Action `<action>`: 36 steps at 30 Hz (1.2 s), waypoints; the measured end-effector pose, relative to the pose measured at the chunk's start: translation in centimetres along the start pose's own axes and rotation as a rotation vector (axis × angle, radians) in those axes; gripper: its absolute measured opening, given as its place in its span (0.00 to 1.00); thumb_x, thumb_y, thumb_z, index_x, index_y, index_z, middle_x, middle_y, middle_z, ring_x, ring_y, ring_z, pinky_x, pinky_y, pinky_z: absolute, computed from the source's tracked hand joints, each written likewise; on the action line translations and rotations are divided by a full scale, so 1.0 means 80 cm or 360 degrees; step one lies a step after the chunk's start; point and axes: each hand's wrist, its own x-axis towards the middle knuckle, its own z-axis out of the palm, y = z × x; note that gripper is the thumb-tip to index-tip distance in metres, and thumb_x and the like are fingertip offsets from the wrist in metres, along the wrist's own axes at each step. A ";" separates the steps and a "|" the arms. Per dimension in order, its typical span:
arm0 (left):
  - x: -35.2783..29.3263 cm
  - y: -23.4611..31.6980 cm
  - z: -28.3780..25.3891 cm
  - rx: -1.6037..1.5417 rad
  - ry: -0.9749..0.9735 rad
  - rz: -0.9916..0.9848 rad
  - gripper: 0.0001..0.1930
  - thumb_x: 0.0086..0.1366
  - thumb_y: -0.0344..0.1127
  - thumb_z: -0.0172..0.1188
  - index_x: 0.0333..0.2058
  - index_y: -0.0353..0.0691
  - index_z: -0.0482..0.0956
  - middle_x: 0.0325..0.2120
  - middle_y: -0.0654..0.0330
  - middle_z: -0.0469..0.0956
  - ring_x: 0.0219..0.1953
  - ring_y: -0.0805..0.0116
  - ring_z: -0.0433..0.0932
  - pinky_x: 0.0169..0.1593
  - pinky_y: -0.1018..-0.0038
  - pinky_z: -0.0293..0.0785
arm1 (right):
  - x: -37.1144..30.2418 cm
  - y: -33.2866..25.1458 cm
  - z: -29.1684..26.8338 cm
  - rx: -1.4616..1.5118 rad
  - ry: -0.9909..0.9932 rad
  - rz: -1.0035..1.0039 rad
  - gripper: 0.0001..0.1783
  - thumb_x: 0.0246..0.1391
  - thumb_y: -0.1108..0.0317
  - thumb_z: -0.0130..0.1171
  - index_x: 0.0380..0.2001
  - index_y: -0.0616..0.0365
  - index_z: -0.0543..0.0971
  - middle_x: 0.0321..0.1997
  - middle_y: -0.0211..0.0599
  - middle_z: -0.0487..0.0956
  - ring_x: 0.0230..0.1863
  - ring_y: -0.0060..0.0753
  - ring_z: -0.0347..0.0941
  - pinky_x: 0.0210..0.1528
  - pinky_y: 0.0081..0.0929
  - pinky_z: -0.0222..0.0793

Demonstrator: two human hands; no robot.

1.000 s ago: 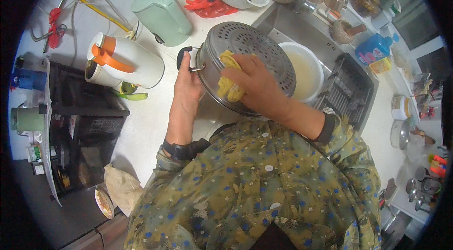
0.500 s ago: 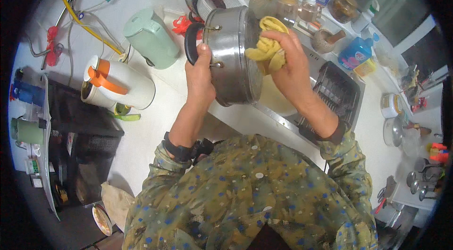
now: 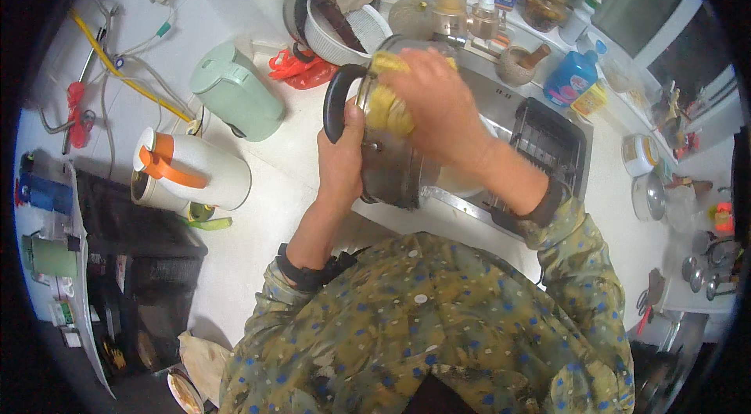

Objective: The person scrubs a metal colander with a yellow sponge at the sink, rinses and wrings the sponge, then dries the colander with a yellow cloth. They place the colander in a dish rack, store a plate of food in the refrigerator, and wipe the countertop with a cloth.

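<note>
A steel pot (image 3: pixel 389 168) is held up tilted on its side over the counter and the sink edge. My left hand (image 3: pixel 341 164) grips it by the black side handle (image 3: pixel 339 105), with the thumb up along the metal. Bunched under my right hand (image 3: pixel 440 105) is a yellow cloth (image 3: pixel 389 107), pressed against the pot's outer wall close to the handle. The right fingers are closed over the cloth. Hand and cloth cover much of the pot's upper side.
Behind the pot stand a white basket (image 3: pixel 366 23) and a red plastic bag (image 3: pixel 301 70). A green kettle (image 3: pixel 238 93) and a white jug with an orange handle (image 3: pixel 207 172) are at left. Right of the pot are the sink (image 3: pixel 469 211), a black rack (image 3: pixel 547 150) and a stone mortar (image 3: pixel 518 66).
My right hand has moved the cloth leftward, from the pot's right end to its side wall near the handle. The pot has come a little lower and turned slightly.
</note>
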 end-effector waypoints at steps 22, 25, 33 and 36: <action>0.039 -0.013 -0.086 -0.0034 0.0021 0.0321 0.14 0.56 0.29 0.54 0.42 0.33 0.71 0.36 0.58 0.74 0.39 0.68 0.72 0.47 0.72 0.67 | -0.175 0.139 0.125 0.3093 0.0482 0.2523 0.21 0.59 0.55 0.39 0.45 0.60 0.71 0.43 0.42 0.75 0.42 0.38 0.73 0.46 0.36 0.70; 0.054 -0.023 -0.109 -0.0114 0.0164 0.0254 0.13 0.58 0.31 0.52 0.41 0.32 0.71 0.35 0.58 0.75 0.38 0.67 0.73 0.46 0.70 0.69 | -0.173 0.137 0.142 0.2895 0.0564 0.2478 0.20 0.60 0.57 0.37 0.45 0.59 0.70 0.44 0.41 0.75 0.42 0.37 0.73 0.48 0.37 0.70; 0.064 -0.050 -0.134 -0.0434 0.0420 0.0028 0.13 0.59 0.31 0.49 0.41 0.33 0.72 0.35 0.56 0.76 0.37 0.63 0.75 0.44 0.66 0.72 | -0.178 0.129 0.158 0.2835 0.0637 0.2643 0.23 0.62 0.56 0.28 0.53 0.55 0.63 0.53 0.39 0.68 0.53 0.39 0.65 0.55 0.44 0.62; 0.059 -0.046 -0.127 -0.0485 0.0459 0.0024 0.14 0.60 0.32 0.45 0.41 0.31 0.72 0.37 0.53 0.75 0.39 0.60 0.75 0.46 0.65 0.71 | -0.183 0.117 0.160 0.2804 0.0589 0.2819 0.25 0.62 0.54 0.27 0.56 0.54 0.61 0.58 0.39 0.63 0.58 0.40 0.60 0.60 0.45 0.54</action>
